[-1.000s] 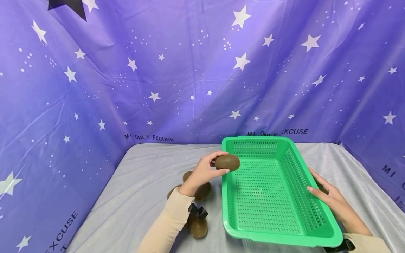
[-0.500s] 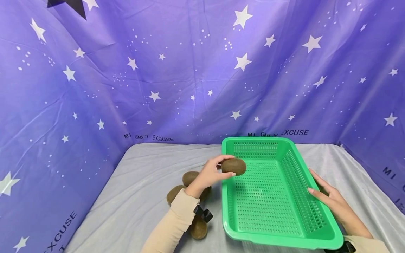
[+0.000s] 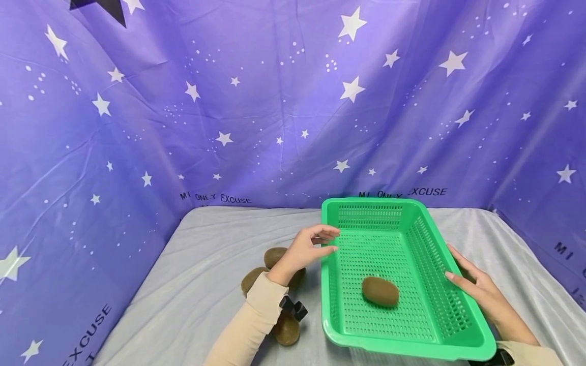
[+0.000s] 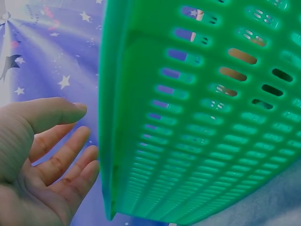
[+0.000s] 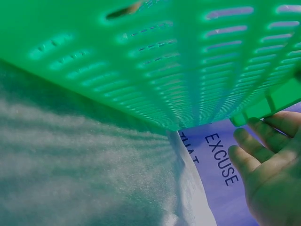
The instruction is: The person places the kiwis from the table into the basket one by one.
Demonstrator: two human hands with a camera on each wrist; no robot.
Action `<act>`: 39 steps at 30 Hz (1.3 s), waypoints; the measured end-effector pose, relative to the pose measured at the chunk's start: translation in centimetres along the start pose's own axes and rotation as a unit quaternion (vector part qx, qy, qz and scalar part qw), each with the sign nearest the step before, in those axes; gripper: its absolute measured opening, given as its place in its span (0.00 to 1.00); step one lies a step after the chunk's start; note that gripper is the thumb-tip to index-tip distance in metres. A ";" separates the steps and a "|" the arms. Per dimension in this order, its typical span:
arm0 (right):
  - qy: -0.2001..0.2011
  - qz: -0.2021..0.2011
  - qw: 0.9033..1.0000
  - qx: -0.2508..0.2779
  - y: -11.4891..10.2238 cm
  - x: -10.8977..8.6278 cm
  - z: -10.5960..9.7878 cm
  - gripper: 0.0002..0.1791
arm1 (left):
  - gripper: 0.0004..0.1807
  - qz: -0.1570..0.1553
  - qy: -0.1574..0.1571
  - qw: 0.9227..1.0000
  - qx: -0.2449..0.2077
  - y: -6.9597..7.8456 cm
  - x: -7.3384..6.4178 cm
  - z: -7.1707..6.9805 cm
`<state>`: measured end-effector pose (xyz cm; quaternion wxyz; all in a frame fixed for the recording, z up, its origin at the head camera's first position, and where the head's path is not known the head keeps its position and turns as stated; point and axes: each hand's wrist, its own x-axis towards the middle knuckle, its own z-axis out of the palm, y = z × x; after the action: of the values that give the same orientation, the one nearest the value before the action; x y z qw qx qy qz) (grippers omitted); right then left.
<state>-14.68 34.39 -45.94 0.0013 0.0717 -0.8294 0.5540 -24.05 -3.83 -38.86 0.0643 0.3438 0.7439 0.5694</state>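
Observation:
A brown oval kiwi [image 3: 380, 292] lies inside the green plastic basket [image 3: 326, 284], on its perforated floor. My left hand [image 3: 312, 248] is over the basket's left rim, thumb and fingers apart with nothing between them. In the left wrist view the fingers of that hand [image 4: 61, 155] are loosely bent beside the basket wall. My right hand [image 3: 482, 287] holds the basket's right rim, its thumb over the edge. The right wrist view shows the fingers of this hand [image 5: 268, 150] against the underside of the rim.
Several more kiwis lie on the grey cloth to the left of the basket, among them a kiwi [image 3: 275, 257] at the back and another kiwi [image 3: 287, 329] at the front. My left forearm partly covers them. A purple starry curtain [image 3: 256, 101] surrounds the table [image 3: 183, 284].
My left hand has let go of the kiwi, which dropped from beside the left rim onto the basket floor. Before that, this hand moved slightly right. My right hand stays on the rim.

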 end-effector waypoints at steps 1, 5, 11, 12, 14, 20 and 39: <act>0.001 -0.002 1.000 0.008 0.0 0.1 0.0 0.34 | 0.19 0.000 -0.001 1.000 0.000 0.1 -0.1 -0.1; 0.004 -0.009 1.000 0.022 0.3 0.2 0.0 0.35 | 0.19 -0.002 -0.004 1.000 0.001 0.4 -0.5 -0.7; -0.002 -0.008 1.000 0.025 0.1 0.1 0.1 0.34 | 0.20 -0.012 0.007 1.000 -0.001 0.0 -1.5 -2.0; -0.003 -0.004 1.000 0.029 0.1 0.1 0.1 0.34 | 0.20 -0.012 0.011 1.000 0.000 0.0 -1.7 -2.3; -0.005 0.001 0.999 0.037 -0.1 0.1 0.0 0.34 | 0.19 -0.013 0.019 1.000 0.004 -0.1 -2.0 -2.7; -0.002 0.007 1.000 -0.008 0.0 0.0 -0.1 0.34 | 0.18 -0.027 0.034 0.999 0.024 -0.4 -2.9 -3.9; -0.009 -0.001 1.000 -0.002 0.3 0.2 -0.2 0.34 | 0.19 -0.032 0.103 0.994 0.031 -4.7 -6.0 -6.6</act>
<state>-14.91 34.63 -46.13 -0.0057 0.0777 -0.8302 0.5520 -24.83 -13.18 -42.56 -0.0053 0.2607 0.7749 0.5758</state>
